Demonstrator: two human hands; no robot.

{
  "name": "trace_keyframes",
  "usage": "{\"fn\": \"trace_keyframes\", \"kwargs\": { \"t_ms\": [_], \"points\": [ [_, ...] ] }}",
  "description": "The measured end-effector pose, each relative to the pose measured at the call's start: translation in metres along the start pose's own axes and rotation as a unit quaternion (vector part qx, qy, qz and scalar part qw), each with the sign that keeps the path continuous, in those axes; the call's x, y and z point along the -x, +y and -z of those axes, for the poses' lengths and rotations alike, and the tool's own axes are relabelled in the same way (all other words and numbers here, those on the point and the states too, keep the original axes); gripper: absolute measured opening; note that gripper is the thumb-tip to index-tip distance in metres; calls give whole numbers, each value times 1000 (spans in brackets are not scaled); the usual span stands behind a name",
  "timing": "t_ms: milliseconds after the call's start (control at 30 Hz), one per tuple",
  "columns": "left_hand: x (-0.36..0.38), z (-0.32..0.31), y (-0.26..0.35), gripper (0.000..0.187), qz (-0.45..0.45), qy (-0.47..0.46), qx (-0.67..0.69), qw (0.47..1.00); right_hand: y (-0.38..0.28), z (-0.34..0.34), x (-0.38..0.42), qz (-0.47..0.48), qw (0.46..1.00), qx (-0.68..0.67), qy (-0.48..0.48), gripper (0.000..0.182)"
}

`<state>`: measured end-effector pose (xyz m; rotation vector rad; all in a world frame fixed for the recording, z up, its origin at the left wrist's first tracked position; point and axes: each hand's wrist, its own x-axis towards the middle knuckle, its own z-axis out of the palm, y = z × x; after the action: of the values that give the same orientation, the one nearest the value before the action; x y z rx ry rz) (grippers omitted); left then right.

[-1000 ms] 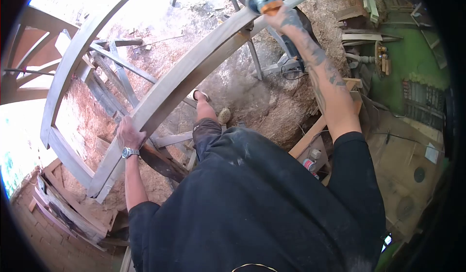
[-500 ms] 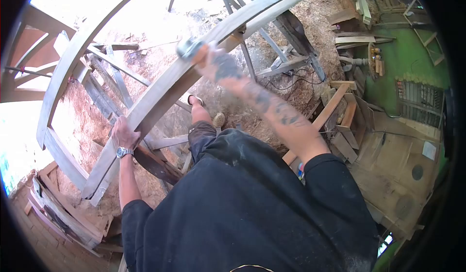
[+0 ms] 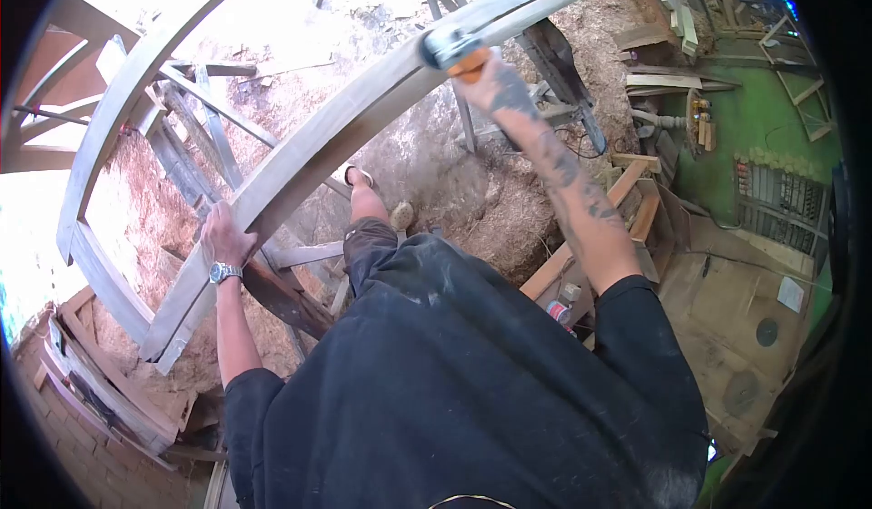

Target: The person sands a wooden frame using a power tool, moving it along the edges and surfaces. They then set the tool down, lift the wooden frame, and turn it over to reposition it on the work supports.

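Observation:
A long curved wooden beam (image 3: 318,137) runs diagonally from lower left to upper right. My left hand (image 3: 225,235), with a metal watch at its wrist, is wrapped over the beam's lower part. My right hand (image 3: 500,82) grips a small orange-and-silver power sander (image 3: 454,50), blurred by motion. The tool's dark round end meets the beam's upper face. My fingers partly hide its body, so its exact type is hard to make out. Dust hangs in the air below the beam.
Another curved wooden frame (image 3: 123,128) stands to the left. Wooden trestle legs (image 3: 568,78) prop the beam. Shavings (image 3: 490,200) cover the floor around my leg. On the right are loose boards (image 3: 590,227) and a wooden worktop (image 3: 727,318); stacked curved pieces (image 3: 109,382) lie lower left.
My right hand has moved the sander up and right along the beam. My left hand keeps its hold on the lower part. The view has shifted slightly.

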<state>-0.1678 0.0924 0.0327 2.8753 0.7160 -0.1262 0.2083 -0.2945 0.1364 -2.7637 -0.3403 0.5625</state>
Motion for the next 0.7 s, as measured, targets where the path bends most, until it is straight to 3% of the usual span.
{"fn": "trace_keyframes", "kwargs": {
  "t_ms": [133, 233, 333, 400, 433, 533, 600, 667, 700],
  "points": [
    [-1, 0, 0, 45, 4, -2, 5, 1000, 49, 20, -48, -58, 991, 33, 119, 96],
    [0, 3, 1, 45, 11, -10, -4, 1000, 53, 29, -76, -115, 986, 52, 105, 82],
    [0, 7, 1, 44, 10, -13, 4, 1000, 16, 16, -45, -49, 995, -23, 82, 80],
    [1, 6, 1, 43, 9, -8, 6, 1000, -18, -14, -10, 55, 993, -98, 47, 71],
    [1, 6, 1, 43, 6, -7, 4, 1000, -32, -38, 2, 41, 998, -29, 44, 68],
    [2, 11, 7, 42, -2, 5, 2, 1000, -87, -89, 65, 111, 991, -50, 58, 67],
    [5, 13, 9, 42, -9, 15, -13, 1000, -112, -111, 87, 114, 992, -52, -20, 51],
    [5, 16, 12, 49, 24, -44, -43, 998, -124, -136, 105, 176, 982, -67, 6, 44],
    [6, 9, 7, 55, 7, -24, -58, 998, -125, -145, 109, 200, 977, -70, 3, 49]
  ]
}}
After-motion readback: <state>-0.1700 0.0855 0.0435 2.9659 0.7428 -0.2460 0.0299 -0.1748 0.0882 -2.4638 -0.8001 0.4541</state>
